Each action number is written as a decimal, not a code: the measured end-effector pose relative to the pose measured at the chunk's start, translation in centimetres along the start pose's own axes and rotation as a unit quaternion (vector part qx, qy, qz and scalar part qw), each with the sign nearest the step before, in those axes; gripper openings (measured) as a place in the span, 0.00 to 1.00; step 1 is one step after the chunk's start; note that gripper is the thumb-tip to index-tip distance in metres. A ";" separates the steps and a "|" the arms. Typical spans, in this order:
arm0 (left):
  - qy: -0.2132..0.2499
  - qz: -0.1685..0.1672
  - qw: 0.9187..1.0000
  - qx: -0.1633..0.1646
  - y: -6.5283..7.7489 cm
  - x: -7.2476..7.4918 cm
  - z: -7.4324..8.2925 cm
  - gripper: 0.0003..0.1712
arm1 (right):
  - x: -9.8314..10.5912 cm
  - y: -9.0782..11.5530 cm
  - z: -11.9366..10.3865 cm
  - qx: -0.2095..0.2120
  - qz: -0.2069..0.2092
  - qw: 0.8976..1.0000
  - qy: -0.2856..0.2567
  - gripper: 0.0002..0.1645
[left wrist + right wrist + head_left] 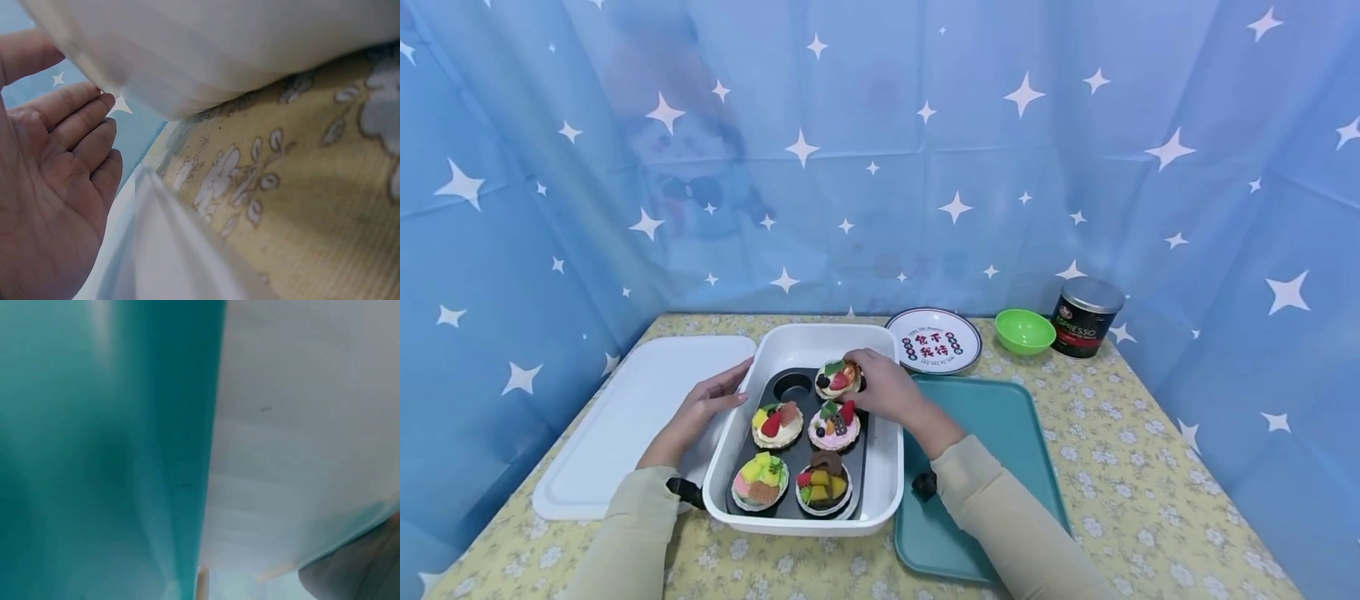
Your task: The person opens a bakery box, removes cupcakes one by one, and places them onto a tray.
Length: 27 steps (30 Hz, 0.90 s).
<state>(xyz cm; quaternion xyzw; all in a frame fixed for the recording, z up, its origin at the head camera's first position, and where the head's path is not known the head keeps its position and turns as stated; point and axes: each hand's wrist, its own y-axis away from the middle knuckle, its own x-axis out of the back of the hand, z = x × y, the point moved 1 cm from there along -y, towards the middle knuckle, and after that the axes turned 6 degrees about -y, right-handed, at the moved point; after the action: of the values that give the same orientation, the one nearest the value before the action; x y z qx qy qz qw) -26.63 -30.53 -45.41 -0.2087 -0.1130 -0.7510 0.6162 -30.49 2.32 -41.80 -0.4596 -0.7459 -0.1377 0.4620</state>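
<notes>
My right hand (883,387) reaches over the far right of a white tub (891,492) and grips a fruit tart (835,379) topped with strawberry and a green leaf. The tart is at the far right cup of a black muffin pan (793,492) lying inside the tub. Beside the tub's left wall is my left hand (700,408), fingers extended with the tips at the rim; the left wrist view shows its palm (56,181). Other cups hold a pink cream tart (833,427), a strawberry tart (777,427) and more fruit tarts. At the far left, one cup (792,385) shows its dark bottom.
A white lid (640,417) lies left of the tub, a teal tray (992,408) to its right under my right forearm. Behind stand a plate with red characters (934,340), a green bowl (1024,332) and an espresso tin (1086,317). A blue curtain (880,167) surrounds the table.
</notes>
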 end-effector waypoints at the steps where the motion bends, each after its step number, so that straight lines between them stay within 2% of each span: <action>1: 0.000 0.000 1.000 0.003 0.1 0.0 -0.1 0.36 | 0.0 0.0 0.1 -0.002 0.007 1.000 -0.011 0.37; 6: -0.007 0.001 1.000 0.004 0.2 -0.1 -0.4 0.35 | 0.1 -0.1 0.3 -0.011 0.033 0.999 -0.042 0.38; 11: -0.010 0.002 1.000 0.001 0.2 -0.1 -0.2 0.35 | 0.2 -0.1 0.3 -0.019 0.037 0.998 -0.045 0.37; 15: -0.010 0.001 1.000 0.006 0.3 -0.2 -0.2 0.36 | 0.2 0.1 0.4 -0.019 0.040 0.997 -0.069 0.37; 22: -0.013 0.004 1.000 0.002 0.1 -0.2 0.1 0.36 | 0.9 0.0 0.3 0.007 0.066 0.993 -0.094 0.36; 27: -0.011 0.002 1.000 -0.005 0.2 -0.2 0.0 0.36 | 1.6 0.2 0.0 0.005 0.078 0.992 -0.100 0.37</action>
<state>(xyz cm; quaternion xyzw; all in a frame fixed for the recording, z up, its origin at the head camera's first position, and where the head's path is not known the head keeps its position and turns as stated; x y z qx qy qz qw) -26.41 -30.45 -45.52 -0.2201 -0.1155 -0.7479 0.6155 -30.61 3.32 -40.51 -0.5254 -0.7510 -0.0508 0.3967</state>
